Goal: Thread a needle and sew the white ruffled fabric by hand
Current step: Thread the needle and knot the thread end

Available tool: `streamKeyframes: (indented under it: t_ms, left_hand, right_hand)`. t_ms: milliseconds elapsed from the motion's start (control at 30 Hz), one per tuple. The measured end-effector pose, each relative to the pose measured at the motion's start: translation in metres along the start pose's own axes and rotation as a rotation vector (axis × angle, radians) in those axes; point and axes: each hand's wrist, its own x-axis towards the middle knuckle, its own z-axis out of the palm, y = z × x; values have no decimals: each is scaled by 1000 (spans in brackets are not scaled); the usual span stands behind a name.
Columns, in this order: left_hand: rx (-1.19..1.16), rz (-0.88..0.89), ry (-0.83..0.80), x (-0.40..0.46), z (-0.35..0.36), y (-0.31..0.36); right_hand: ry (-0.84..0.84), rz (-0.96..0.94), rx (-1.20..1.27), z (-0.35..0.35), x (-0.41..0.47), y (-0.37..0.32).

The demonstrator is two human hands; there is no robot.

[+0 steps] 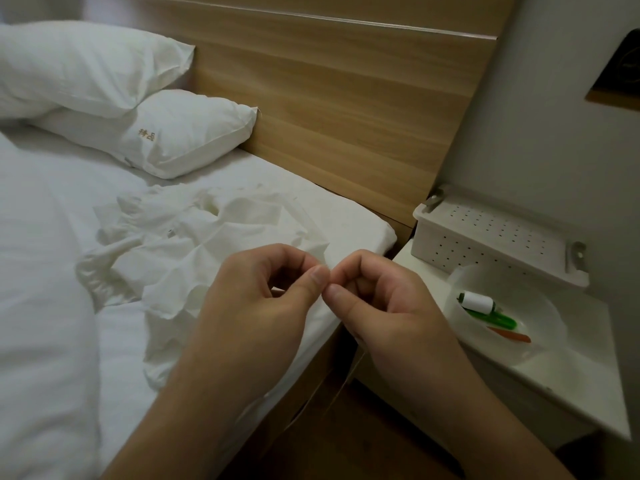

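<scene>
On the bed (52,306) near its right edge lies 1 crumpled white ruffled fabric (194,244), beyond 2 pillows (180,133). Left hand (263,303) and right hand (384,299) meet fingertip to fingertip, pinching 1 thin thread (348,372); needle too small to tell.

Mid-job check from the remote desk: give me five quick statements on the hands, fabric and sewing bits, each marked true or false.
1. Both hands, left and right, meet fingertip to fingertip. True.
2. The white ruffled fabric lies on the nightstand. False: it lies on the bed.
3. A white spool sits in the bowl. True.
4. The right hand holds the spool. False: the spool lies untouched.
5. Thread hangs below the hands. True.
</scene>
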Motion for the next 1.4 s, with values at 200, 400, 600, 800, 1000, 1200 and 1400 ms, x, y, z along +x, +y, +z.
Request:
streamKeyframes:
  t_ms: [200,400,600,800,1000,1200,1400]
  left_hand:
    - [-46,-1,-2,0,-3,-2]
    - [-62,-13,9,-2,-5,-1]
    - [-57,-20,42,-2,-4,-3]
    - [-159,-97,181,1,-26,-13]
    - [-209,-149,189,-4,-42,-17]
    - [68,-293,296,-29,-78,-47]
    - [528,-523,185,-50,-95,-85]
  right_hand:
    - [22,19,143,5,0,2]
    - [34,82,255,9,1,2]
    - [53,88,302,13,0,-1]
    - [70,132,374,10,0,-2]
    - [58,133,375,12,-1,-1]
    - [26,155,380,21,0,-1]
    - [-28,170,378,38,-3,2]
